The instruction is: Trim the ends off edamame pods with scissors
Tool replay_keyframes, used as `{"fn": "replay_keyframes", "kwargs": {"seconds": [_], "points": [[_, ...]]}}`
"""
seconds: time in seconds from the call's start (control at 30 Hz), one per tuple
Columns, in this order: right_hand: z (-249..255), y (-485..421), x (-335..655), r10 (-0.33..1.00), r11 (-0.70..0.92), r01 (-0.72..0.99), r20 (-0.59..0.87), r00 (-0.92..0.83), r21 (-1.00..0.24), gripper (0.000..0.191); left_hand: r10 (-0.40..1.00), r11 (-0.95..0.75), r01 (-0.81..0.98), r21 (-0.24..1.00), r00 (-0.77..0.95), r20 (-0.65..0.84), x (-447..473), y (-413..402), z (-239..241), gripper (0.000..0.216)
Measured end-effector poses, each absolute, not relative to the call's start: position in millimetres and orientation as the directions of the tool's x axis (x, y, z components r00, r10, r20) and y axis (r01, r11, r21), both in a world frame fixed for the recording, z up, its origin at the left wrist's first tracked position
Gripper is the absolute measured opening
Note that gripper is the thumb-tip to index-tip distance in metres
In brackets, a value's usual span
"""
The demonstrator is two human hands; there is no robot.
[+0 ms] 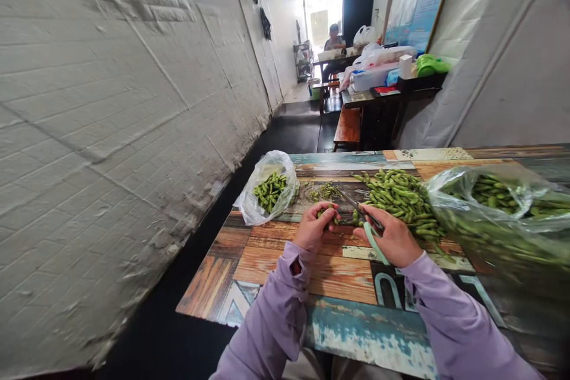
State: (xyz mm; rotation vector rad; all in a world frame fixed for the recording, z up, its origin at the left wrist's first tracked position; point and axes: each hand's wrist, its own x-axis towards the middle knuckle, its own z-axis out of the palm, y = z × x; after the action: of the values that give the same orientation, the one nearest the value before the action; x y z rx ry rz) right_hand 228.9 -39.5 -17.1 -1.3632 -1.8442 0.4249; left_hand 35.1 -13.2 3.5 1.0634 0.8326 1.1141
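My left hand (315, 227) is closed around a few green edamame pods (327, 214), partly hidden by the fingers. In my right hand (392, 236) is a pair of scissors (373, 237) with pale green handles, the blades pointing up and left over the table. A pod or two shows beside the right fingertips; I cannot tell whether they are held. Just beyond that hand lies a heap of loose edamame pods (398, 196). Small cut bits of stem (325, 192) sit on the tabletop beyond my left hand.
A clear plastic bag (246, 202) with trimmed-looking pods stands at the table's left. At the right is a larger clear bag (449, 199) full of pods. The patchwork-patterned table (276, 255) ends near a white wall (133, 130). Farther back, a person (335, 41) sits at another table.
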Motion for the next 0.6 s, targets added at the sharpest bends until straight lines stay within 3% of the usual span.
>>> {"fn": "replay_keyframes", "kwargs": {"seconds": [0.3,0.6], "points": [[-16.9,-42.3,226.6,0.909,0.407,0.672,0.344,-0.234,-0.619,0.051,0.963,-0.063,-0.054,0.997,0.257,0.075,35.9,-16.9,9.6,0.028],[-15.3,-44.1,225.9,0.893,0.447,0.647,0.351,-0.281,-0.618,0.053,0.97,-0.116,-0.016,0.993,0.213,0.117,34.6,-15.7,6.3,0.023]]}}
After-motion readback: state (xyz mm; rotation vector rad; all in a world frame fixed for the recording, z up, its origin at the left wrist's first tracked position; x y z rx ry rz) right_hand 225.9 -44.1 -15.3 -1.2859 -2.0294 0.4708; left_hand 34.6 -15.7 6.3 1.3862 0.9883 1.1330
